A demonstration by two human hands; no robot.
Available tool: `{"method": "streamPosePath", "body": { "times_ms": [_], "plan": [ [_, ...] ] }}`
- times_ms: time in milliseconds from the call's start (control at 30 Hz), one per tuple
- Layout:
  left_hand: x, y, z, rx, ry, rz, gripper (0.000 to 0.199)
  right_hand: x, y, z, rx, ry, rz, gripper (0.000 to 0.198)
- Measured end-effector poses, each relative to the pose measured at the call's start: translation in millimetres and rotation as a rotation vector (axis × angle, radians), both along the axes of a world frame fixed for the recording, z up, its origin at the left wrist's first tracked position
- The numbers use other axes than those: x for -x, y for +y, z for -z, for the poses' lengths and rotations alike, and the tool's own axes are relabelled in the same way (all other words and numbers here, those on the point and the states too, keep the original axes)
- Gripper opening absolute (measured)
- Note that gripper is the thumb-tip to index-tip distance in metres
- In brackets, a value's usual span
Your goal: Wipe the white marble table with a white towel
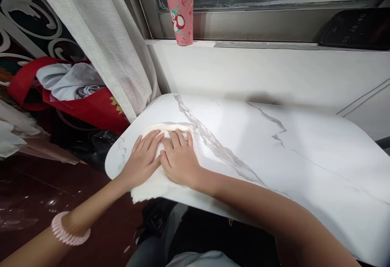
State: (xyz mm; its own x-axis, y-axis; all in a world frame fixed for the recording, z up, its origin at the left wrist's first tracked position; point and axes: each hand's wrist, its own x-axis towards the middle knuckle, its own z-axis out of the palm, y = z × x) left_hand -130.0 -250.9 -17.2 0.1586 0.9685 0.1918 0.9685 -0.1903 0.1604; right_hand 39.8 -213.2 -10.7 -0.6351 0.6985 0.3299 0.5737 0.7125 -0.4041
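Note:
A cream-white cloth (pixel 152 187) lies spread at the left end of the white marble-patterned table (pixel 231 133), its lower edge hanging over the near side. My left hand (pixel 141 159) rests flat on the cloth with fingers stretched forward. Close beside it, my right hand (pixel 179 159) also presses flat on the cloth, fingers apart. The two thumbs almost meet. Under the palms, part of the cloth is hidden. A pink coiled band (pixel 70 230) circles my left wrist.
On the window ledge stands a pink paper cup (pixel 179 13); a black phone showing a timer (pixel 356 29) leans at the right. A white curtain (pixel 103 35) falls to the table's left edge. Beyond it sits a red bag (pixel 91 106) with grey fabric inside.

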Motion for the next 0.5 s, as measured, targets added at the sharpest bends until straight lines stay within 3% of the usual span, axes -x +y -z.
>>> {"method": "streamPosePath", "body": {
  "times_ms": [233,367,500],
  "plan": [
    [-43,-4,1.4,-0.019,-0.015,-0.038,0.053,-40,2,0,0.002,-0.007,-0.024,0.042],
    [-56,26,-1.1,0.012,-0.033,-0.038,0.054,-51,28,2,0.007,0.002,-0.009,0.039],
    [-68,74,-3.0,0.033,-0.057,-0.016,0.054,-58,71,4,0.014,0.004,0.059,0.038]
  ]
}}
